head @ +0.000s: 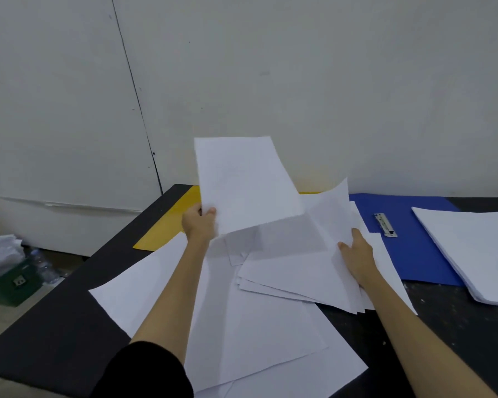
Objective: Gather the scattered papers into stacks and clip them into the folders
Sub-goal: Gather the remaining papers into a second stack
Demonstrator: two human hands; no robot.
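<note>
Plain white sheets lie scattered and overlapping across the middle of the dark table (55,326), fanned at odd angles, their faces blank as far as can be seen. One sheet (242,182) is raised clear of the pile, standing nearly upright and bowing slightly toward the wall.

The left hand (199,224) reaches forward with the forearm extended over the loose papers (256,340); its thumb and fingers pinch the lower left corner of the raised sheet. The right hand (357,254) is stretched out to the right of centre, fingers hidden under a fanned bundle (299,271) and thumb on top, gripping its right edge; one leaf of that bundle curls upward beside the raised sheet.

A blue folder (408,239) lies open behind the right hand, its metal clip (385,224) exposed. A squared stack of paper (472,251) rests on the folder's right side. A yellow folder (170,222) lies at the far left of the table, partly covered by sheets and just behind the left hand.
</note>
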